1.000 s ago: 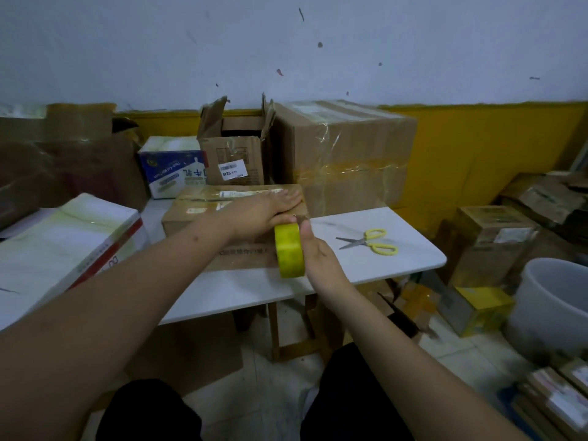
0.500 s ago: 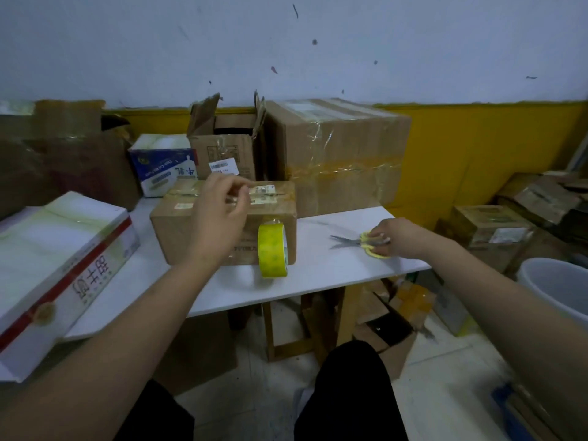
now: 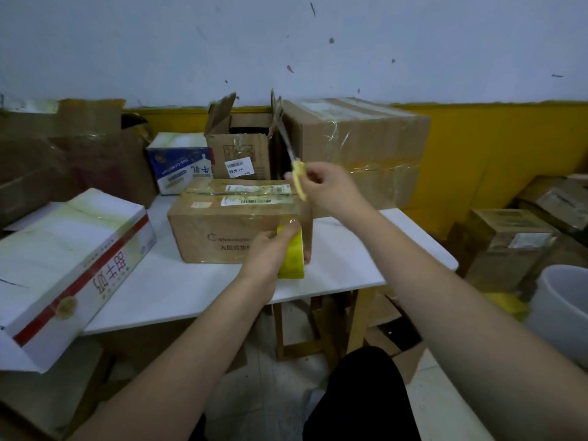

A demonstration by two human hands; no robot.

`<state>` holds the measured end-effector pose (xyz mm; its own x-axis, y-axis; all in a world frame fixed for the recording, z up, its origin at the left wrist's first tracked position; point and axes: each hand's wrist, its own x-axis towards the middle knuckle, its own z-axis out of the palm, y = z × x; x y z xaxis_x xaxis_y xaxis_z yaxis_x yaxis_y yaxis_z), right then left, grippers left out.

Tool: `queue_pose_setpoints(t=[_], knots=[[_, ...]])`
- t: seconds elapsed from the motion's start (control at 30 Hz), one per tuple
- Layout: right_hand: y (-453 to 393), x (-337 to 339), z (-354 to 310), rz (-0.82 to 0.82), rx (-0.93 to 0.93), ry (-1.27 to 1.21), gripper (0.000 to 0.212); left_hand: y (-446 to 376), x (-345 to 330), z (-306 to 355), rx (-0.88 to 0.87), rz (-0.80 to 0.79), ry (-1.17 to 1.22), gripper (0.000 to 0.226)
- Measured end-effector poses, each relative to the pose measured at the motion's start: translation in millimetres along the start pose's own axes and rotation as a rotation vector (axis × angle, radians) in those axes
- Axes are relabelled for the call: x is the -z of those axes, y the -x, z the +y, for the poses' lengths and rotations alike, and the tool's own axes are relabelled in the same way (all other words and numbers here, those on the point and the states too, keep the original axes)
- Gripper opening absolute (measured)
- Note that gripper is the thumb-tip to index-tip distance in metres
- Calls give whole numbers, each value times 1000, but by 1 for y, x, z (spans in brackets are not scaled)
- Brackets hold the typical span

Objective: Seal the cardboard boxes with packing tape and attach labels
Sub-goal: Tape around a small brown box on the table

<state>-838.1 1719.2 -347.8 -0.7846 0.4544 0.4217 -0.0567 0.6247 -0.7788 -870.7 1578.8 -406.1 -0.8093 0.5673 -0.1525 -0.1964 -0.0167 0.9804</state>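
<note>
Swinging the yellow-handled scissors point(image 3: 297, 173) blades-up in our right hand point(image 3: 331, 189), we risk nicking the left hand point(image 3: 270, 254), whose fingers curl round the yellow tape roll point(image 3: 292, 257) against the cardboard box point(image 3: 235, 224) on the bench point(image 3: 366, 249); slack tape could wrinkle
</note>
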Motion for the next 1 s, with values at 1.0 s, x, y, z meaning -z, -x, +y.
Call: queue_pose_setpoints(t=[1.0], knots=[[31, 104, 32, -871, -514, 470, 58, 3, -6, -20, -21, -21, 240, 24]])
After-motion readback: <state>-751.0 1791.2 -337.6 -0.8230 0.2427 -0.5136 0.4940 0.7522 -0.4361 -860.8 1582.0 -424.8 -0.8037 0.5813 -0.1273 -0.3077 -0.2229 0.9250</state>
